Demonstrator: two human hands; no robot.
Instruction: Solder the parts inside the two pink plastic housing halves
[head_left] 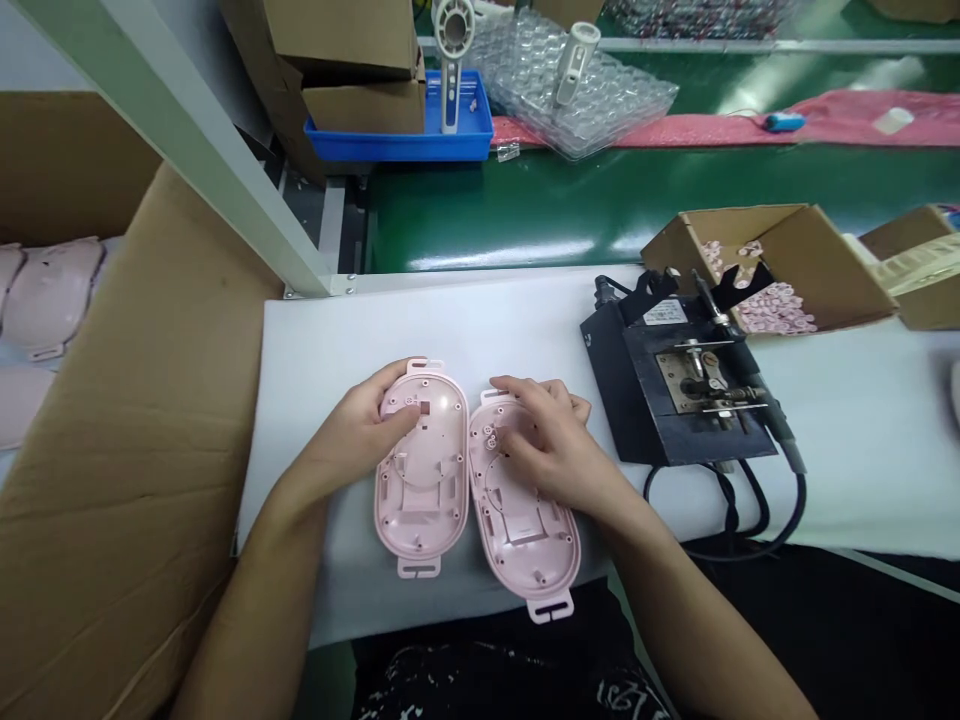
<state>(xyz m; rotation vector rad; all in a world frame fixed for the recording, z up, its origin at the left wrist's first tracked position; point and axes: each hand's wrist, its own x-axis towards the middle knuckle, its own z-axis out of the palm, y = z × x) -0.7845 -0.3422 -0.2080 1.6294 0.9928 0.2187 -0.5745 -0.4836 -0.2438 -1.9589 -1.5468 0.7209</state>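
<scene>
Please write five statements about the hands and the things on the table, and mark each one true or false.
1. The left hand holds the left pink shell. True.
2. The right hand is away from the right pink shell. False: it is on that shell.
3. Both shells lie with their inner sides up. True.
4. The black device stands left of both shells. False: it stands right of them.
5. Small pink parts lie in a cardboard box. True.

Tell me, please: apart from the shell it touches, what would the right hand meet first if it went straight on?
The right hand would probably meet the left pink shell, at its upper right rim, but might pass above; depth is unclear.
</scene>
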